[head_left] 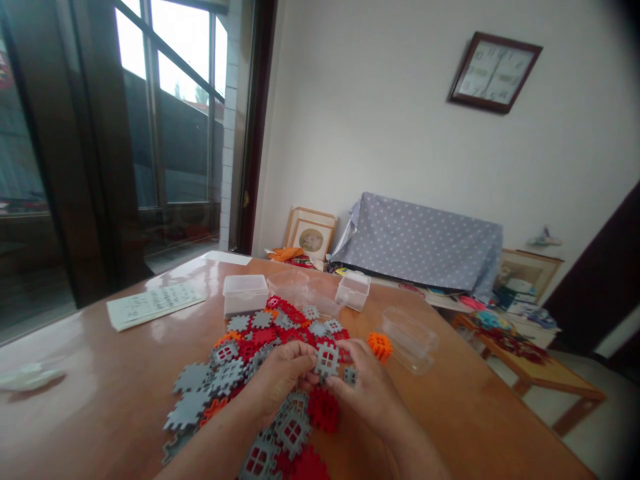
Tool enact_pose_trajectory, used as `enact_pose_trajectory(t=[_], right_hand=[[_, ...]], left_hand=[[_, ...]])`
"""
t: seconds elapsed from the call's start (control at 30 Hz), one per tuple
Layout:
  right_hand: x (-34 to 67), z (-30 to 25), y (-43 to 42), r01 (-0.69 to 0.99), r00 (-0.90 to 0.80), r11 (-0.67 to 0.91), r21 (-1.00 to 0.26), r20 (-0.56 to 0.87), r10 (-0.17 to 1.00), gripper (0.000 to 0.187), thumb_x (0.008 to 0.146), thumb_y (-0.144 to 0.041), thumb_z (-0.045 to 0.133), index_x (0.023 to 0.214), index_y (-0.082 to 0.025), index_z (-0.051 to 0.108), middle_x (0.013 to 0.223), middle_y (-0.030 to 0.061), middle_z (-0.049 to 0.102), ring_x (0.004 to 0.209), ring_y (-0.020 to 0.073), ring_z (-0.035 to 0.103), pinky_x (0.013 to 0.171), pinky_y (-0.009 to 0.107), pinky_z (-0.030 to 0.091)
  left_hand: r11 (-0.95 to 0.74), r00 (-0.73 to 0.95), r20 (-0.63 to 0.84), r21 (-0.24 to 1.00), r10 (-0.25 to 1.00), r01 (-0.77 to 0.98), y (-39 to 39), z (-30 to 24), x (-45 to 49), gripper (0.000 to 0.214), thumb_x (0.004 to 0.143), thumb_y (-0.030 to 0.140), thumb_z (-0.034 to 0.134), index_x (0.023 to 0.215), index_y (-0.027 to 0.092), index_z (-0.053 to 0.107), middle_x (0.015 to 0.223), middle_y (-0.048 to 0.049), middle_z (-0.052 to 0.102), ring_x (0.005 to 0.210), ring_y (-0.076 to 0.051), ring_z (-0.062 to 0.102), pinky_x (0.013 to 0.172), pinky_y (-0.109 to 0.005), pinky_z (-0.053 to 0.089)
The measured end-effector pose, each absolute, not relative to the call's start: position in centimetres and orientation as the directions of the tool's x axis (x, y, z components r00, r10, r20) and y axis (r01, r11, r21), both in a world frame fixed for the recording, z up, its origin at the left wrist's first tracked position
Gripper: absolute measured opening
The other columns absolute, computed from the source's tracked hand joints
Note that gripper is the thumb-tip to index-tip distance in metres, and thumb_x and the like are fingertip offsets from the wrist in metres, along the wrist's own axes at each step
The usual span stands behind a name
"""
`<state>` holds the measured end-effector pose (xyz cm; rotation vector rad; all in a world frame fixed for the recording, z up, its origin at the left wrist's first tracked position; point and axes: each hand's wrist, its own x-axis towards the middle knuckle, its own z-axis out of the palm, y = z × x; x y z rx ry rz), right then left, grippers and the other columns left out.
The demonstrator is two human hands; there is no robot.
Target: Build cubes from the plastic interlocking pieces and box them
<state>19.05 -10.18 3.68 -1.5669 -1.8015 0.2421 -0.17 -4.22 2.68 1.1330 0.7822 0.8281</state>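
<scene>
Between my two hands, above the pile, is a grey interlocking building tile [327,360] with toothed edges and a window-like grid in its middle. My left hand [287,367] pinches its left edge between thumb and fingers. On the opposite side, the thumb and fingers of my right hand [363,380] grip the tile's right edge. Beneath and around both hands spreads a heap of grey tiles [189,408] and red tiles [324,408], some with window grids. An orange cube of joined tiles [380,347] sits just beyond my right hand.
White lidded box [245,295], small clear box [353,291] and clear plastic container [409,339] stand behind the pile. A printed sheet [156,305] lies at left, near a crumpled plastic bag [30,377]. Beyond the table's right edge is a low wooden stand [560,383].
</scene>
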Motion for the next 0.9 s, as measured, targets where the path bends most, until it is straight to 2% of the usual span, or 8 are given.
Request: enact_pose_trajectory(t=[0.2, 0.33, 0.43, 0.57, 0.77, 0.9], right_hand=[[19.1, 4.3, -10.7, 0.800, -0.014, 0.231, -0.554, 0.367, 0.930, 0.055, 0.074, -0.028, 0.075, 0.126, -0.027, 0.058, 0.124, 0.0049, 0.058, 0.111, 0.0227, 0.058, 0.095, 0.034, 0.045], [20.3, 4.3, -10.7, 0.787, 0.006, 0.194, -0.585, 0.322, 0.947, 0.050, 0.076, -0.032, 0.075, 0.124, -0.026, 0.060, 0.114, 0.0044, 0.062, 0.096, 0.0205, 0.061, 0.082, 0.030, 0.047], [22.4, 3.8, -10.4, 0.759, 0.065, 0.096, -0.644, 0.222, 0.973, 0.052, 0.076, -0.035, 0.075, 0.125, -0.025, 0.061, 0.094, 0.0015, 0.064, 0.077, 0.0167, 0.058, 0.067, 0.027, 0.044], [25.2, 2.9, -10.4, 0.715, 0.093, -0.035, -0.698, 0.045, 0.995, 0.055, 0.077, -0.036, 0.075, 0.128, -0.022, 0.060, 0.069, -0.0048, 0.056, 0.063, 0.0142, 0.053, 0.059, 0.025, 0.036], [26.6, 2.0, -10.6, 0.720, 0.132, -0.122, -0.683, -0.038, 0.990, 0.049, 0.073, -0.036, 0.077, 0.118, -0.020, 0.066, 0.066, -0.0055, 0.052, 0.059, 0.0127, 0.048, 0.054, 0.025, 0.029], [26.6, 1.6, -10.6, 0.717, 0.141, -0.118, -0.687, -0.022, 0.990, 0.038, 0.071, -0.032, 0.077, 0.106, -0.019, 0.070, 0.067, -0.0040, 0.056, 0.060, 0.0131, 0.049, 0.057, 0.025, 0.032]], left_hand=[[0.202, 0.513, -0.106, 0.970, 0.852, -0.135, -4.4, 2.8, 0.0, 0.027, 0.079, 0.040, 0.070, 0.088, 0.016, 0.060, 0.073, -0.0025, 0.068, 0.065, -0.013, 0.062, 0.064, -0.024, 0.044], [0.210, 0.545, -0.112, 0.970, 0.831, -0.122, -4.4, 2.8, 0.1, 0.026, 0.079, 0.037, 0.070, 0.092, 0.016, 0.061, 0.082, -0.0050, 0.071, 0.070, -0.014, 0.064, 0.067, -0.025, 0.046], [0.206, 0.542, -0.099, 0.968, 0.835, -0.141, -4.4, 2.8, 0.0, 0.029, 0.081, 0.037, 0.070, 0.100, 0.017, 0.061, 0.091, -0.0073, 0.073, 0.077, -0.016, 0.066, 0.070, -0.026, 0.047], [0.209, 0.527, -0.101, 0.966, 0.844, -0.150, -4.2, 2.8, -0.3, 0.032, 0.081, 0.041, 0.070, 0.102, 0.018, 0.060, 0.095, -0.0080, 0.073, 0.079, -0.016, 0.066, 0.069, -0.026, 0.047], [0.220, 0.478, -0.118, 0.962, 0.870, -0.163, -4.0, 3.1, -0.4, 0.035, 0.074, 0.043, 0.076, 0.093, 0.018, 0.061, 0.088, -0.0060, 0.073, 0.073, -0.015, 0.064, 0.064, -0.024, 0.047], [0.218, 0.442, -0.130, 0.964, 0.887, -0.154, -4.1, 3.6, -0.4, 0.035, 0.069, 0.044, 0.078, 0.085, 0.017, 0.061, 0.083, -0.0057, 0.072, 0.069, -0.014, 0.063, 0.062, -0.024, 0.046]])
